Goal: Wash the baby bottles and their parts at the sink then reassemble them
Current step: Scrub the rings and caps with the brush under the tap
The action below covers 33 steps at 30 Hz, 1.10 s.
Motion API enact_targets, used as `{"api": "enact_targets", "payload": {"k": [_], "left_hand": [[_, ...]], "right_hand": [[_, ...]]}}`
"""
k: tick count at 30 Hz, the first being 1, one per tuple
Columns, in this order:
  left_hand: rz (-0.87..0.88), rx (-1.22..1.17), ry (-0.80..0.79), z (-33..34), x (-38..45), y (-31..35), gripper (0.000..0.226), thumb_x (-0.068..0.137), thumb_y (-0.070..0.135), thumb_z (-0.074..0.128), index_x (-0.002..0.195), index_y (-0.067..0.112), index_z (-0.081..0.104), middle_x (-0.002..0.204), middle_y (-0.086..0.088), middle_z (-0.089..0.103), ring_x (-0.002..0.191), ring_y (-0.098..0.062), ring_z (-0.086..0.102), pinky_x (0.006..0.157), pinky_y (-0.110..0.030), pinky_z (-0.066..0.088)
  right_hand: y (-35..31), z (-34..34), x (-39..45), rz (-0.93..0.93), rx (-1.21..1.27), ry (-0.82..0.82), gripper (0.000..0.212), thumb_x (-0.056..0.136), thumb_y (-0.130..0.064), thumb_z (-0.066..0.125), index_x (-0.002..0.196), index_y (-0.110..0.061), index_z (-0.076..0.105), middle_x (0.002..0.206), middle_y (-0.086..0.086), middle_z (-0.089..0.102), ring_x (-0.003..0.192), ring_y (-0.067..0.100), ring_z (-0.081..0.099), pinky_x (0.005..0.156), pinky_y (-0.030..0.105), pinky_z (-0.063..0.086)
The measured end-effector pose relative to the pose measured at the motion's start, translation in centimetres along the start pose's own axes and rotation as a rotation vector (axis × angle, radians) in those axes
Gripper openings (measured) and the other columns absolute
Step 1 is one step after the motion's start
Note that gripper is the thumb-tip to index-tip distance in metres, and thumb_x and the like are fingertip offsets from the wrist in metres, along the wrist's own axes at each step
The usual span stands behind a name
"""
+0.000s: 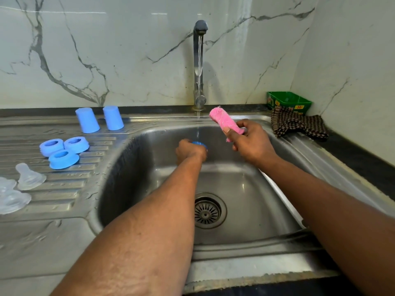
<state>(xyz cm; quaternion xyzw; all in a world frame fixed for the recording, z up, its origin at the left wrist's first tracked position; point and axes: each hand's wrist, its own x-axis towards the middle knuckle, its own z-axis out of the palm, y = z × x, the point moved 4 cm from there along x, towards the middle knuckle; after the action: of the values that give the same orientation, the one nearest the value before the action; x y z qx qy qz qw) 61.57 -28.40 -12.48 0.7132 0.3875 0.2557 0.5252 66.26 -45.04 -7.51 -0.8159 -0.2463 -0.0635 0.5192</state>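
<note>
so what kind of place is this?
Most likely a home kitchen sink area: a stainless steel sink with a ribbed drainboard, a running tap against a marble-look wall, and a dark countertop holding a checked cloth.

A: Is the sink (275, 182) metal?
B: Yes, shiny metal, like the tap (198, 67).
A: And the blue caps (99, 119)?
B: Smooth matt plastic. The wall (106, 50) is glossy marble. The cloth (298, 124) looks rough.

A home kitchen: a stainless steel sink (132, 150) with ribbed drainboard (70, 189), running tap (199, 60), marble-patterned wall (106, 50) and dishcloth (297, 124).
</note>
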Motion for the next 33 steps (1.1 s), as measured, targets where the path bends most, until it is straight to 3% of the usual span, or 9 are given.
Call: {"api": "enact_targets", "payload": {"k": [3, 7, 10, 13, 18, 24, 28, 33], "left_hand": [[0.221, 0.020, 0.011, 0.4, -0.5, 2.1, 0.058, 0.082, 0.022, 0.076, 0.135, 0.025, 0.055, 0.130, -0.002, 0.050, 0.110, -0.021, 0.056, 0.101, -0.034, 0.046], [0.053, 0.078, -0.109, 1.2, -0.4, 0.4, 0.055, 0.076, 0.022, 0.082, 0.126, 0.016, 0.061, 0.126, -0.008, 0.063, 0.110, -0.027, 0.062, 0.096, -0.034, 0.051], [0.072, 0.052, -0.083, 1.0, 0.2, 0.2, 0.066, 0.079, 0.026, 0.081, 0.136, 0.014, 0.050, 0.134, -0.008, 0.056, 0.120, -0.027, 0.057, 0.100, -0.034, 0.046], [0.086, 0.042, -0.063, 0.5, 0.0, 0.8, 0.058, 0.077, 0.026, 0.082, 0.127, 0.016, 0.053, 0.129, -0.007, 0.058, 0.116, -0.026, 0.057, 0.097, -0.033, 0.047], [0.234, 0.092, -0.032, 0.8, -0.9, 2.4, 0.052, 0.071, 0.023, 0.080, 0.120, 0.027, 0.065, 0.122, -0.003, 0.062, 0.114, -0.026, 0.059, 0.100, -0.038, 0.049], [0.415, 0.189, -0.085, 1.1, -1.6, 4.0, 0.046, 0.095, 0.042, 0.056, 0.133, 0.017, 0.048, 0.133, -0.011, 0.046, 0.113, -0.031, 0.055, 0.084, -0.034, 0.040], [0.268, -0.003, -0.068, 0.9, -0.9, 3.8, 0.056, 0.093, 0.055, 0.054, 0.126, 0.010, 0.053, 0.125, -0.012, 0.059, 0.107, -0.030, 0.061, 0.087, -0.039, 0.049], [-0.103, -0.561, -0.160, 0.7, -0.3, 3.2, 0.056, 0.086, 0.052, 0.068, 0.116, 0.006, 0.053, 0.098, -0.012, 0.066, 0.057, -0.018, 0.061, 0.053, -0.030, 0.054]], "right_hand": [[0.1, 0.0, 0.1, -0.003, -0.013, -0.001, 0.026, 0.091, -0.040, 0.066, 0.105, -0.018, 0.064, 0.082, 0.004, 0.072, 0.065, 0.018, 0.063, 0.065, 0.032, 0.050], [-0.1, 0.2, 0.1, -0.008, -0.006, -0.015, 0.024, 0.093, -0.038, 0.066, 0.106, -0.019, 0.062, 0.083, 0.003, 0.073, 0.061, 0.014, 0.063, 0.059, 0.027, 0.045], [0.2, -0.1, 0.2, 0.011, 0.005, -0.003, 0.029, 0.092, -0.041, 0.066, 0.110, -0.018, 0.062, 0.087, 0.003, 0.074, 0.062, 0.014, 0.065, 0.058, 0.027, 0.046], [0.3, 0.2, 0.3, -0.005, -0.012, -0.019, 0.028, 0.091, -0.043, 0.066, 0.107, -0.021, 0.062, 0.088, 0.004, 0.074, 0.071, 0.020, 0.066, 0.064, 0.033, 0.052], [0.1, 0.2, 0.2, -0.005, -0.036, -0.030, 0.032, 0.092, -0.042, 0.065, 0.112, -0.017, 0.063, 0.080, 0.003, 0.069, 0.068, 0.019, 0.061, 0.063, 0.029, 0.045], [-0.4, 0.1, 0.0, 0.004, -0.017, -0.038, 0.025, 0.089, -0.044, 0.066, 0.102, -0.024, 0.060, 0.083, 0.001, 0.072, 0.068, 0.017, 0.063, 0.060, 0.030, 0.046], [-0.8, 0.1, -0.1, -0.008, 0.015, -0.033, 0.021, 0.092, -0.040, 0.066, 0.101, -0.023, 0.060, 0.082, 0.001, 0.073, 0.059, 0.012, 0.062, 0.054, 0.028, 0.043], [-0.2, -0.1, 0.1, 0.019, -0.005, 0.029, 0.025, 0.089, -0.044, 0.065, 0.100, -0.023, 0.059, 0.086, 0.002, 0.074, 0.073, 0.021, 0.070, 0.068, 0.043, 0.058]]}}
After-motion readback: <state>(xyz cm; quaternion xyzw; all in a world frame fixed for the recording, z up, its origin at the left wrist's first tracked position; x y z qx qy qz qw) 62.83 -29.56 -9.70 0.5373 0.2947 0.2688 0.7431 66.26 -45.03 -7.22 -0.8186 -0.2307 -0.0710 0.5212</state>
